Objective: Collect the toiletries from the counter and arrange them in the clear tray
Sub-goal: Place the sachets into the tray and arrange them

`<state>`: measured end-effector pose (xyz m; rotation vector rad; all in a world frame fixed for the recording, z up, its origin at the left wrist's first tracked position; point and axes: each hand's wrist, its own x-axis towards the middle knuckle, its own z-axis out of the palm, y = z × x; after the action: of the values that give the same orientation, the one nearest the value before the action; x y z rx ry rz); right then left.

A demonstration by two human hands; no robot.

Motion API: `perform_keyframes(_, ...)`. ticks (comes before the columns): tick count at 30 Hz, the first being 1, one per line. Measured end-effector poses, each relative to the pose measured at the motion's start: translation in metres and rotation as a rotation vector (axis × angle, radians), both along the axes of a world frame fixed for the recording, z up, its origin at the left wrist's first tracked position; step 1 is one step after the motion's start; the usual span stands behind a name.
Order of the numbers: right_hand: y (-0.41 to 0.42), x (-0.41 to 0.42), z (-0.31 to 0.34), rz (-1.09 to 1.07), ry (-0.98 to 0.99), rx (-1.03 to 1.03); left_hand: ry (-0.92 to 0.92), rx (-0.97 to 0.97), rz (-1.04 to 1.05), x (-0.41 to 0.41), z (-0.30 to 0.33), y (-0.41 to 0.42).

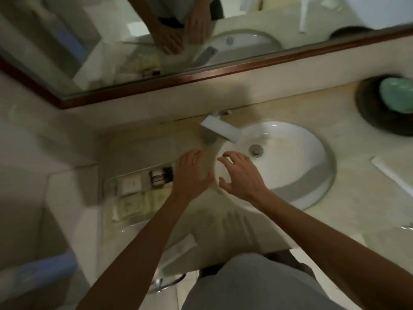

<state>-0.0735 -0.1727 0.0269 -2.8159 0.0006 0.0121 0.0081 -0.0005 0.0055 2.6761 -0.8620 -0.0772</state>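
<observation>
Bare forearms reach over beige stone bench (290, 220); left hand (192, 173) & right hand (240, 173) grip nothing, spread, beside clear plastic tray (134, 173) w/ toiletries.

Two bare hands, left hand (192, 173) and right hand (240, 173), one white sink (290, 157) at 3 o'clock, one faucet (220, 129) at 12, one clear tray (134, 193) at 9 holding several blurred toiletries, uncountable, one dark round dish (371, 113) at 2, one mirror (134, 41) at 12

words: none can be read | small packets in clear tray (125, 186): too blurry | counter: no signs
</observation>
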Motion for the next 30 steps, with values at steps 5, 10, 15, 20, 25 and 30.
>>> perform_keyframes(5,-0.179,-0.083,0.005,-0.246,-0.031,-0.006,0.024,-0.144,-0.206,-0.066,-0.003,-0.172)
perform_keyframes(10,-0.370,-0.191,-0.001,-0.542,0.046,-0.113,0.117,-0.137,-0.335,-0.136,-0.012,-0.327)
perform_keyframes(15,-0.508,-0.284,-0.020,-0.939,0.324,-0.140,0.137,-0.120,-0.444,-0.177,-0.019,-0.423)
perform_keyframes(20,-0.553,-0.315,-0.059,-1.232,0.455,0.031,0.119,-0.121,-0.478,-0.192,-0.026,-0.456)
perform_keyframes(25,-0.539,-0.282,-0.072,-1.193,0.366,0.145,0.147,-0.111,-0.494,-0.192,-0.032,-0.444)
perform_keyframes(30,-0.480,-0.231,-0.048,-1.007,0.294,0.230,0.156,-0.088,-0.447,-0.170,-0.028,-0.401)
